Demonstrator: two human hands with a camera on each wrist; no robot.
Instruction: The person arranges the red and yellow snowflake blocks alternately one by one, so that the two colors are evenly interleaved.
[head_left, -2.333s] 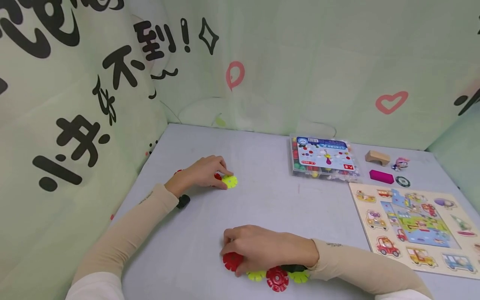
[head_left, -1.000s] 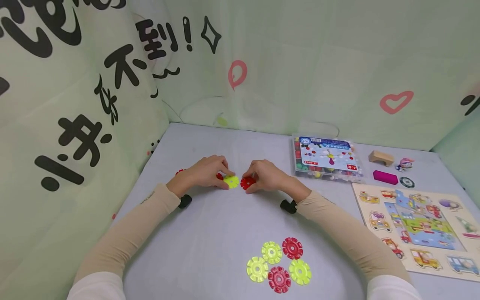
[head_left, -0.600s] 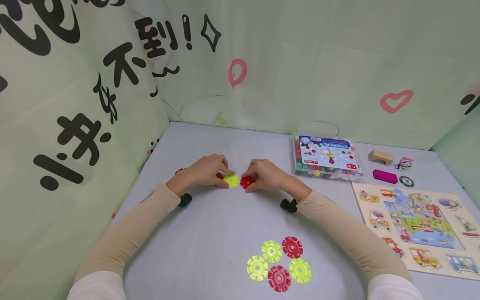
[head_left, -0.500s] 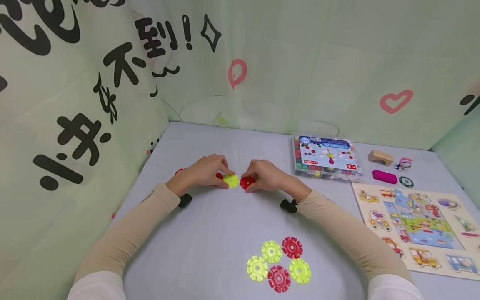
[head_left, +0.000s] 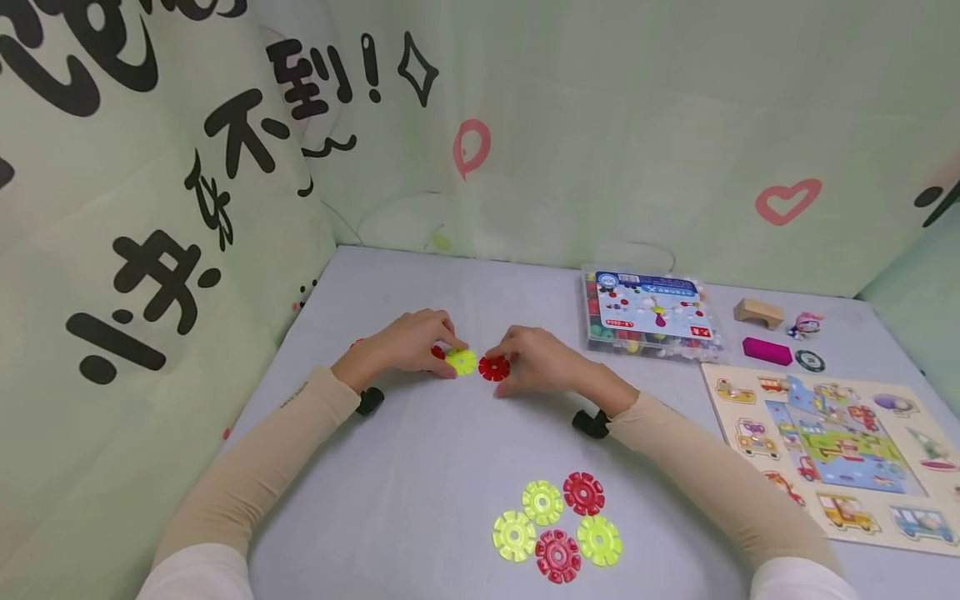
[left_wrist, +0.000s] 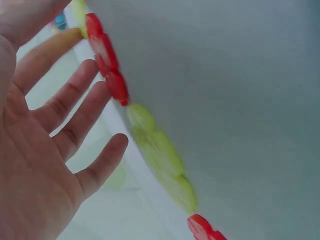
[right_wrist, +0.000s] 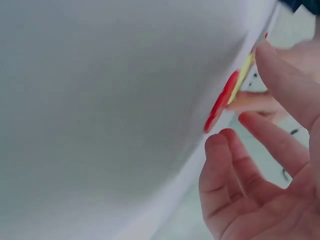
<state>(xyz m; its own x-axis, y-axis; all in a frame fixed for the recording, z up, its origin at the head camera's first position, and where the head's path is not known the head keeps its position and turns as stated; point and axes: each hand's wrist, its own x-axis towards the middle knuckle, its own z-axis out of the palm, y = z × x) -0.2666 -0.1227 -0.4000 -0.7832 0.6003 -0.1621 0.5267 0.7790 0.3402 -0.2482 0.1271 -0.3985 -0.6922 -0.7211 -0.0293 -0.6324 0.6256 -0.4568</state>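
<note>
Left hand [head_left: 407, 342] partly hides red disc [head_left: 437, 352]; box [head_left: 652, 302], puzzle board [head_left: 727, 417] rightward.

From the head we look down toward the table's far edge [head_left: 465, 262]; from both wrists, close along its top, sharing one yellow disc [head_left: 464, 362].

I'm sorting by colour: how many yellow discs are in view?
5. Nearer the person: leftmost disc, disc just behind it, rightmost disc. Farther off: fingertip disc at the left hand, and a covered disc, seen only in the left wrist view. More may be hidden.
</note>
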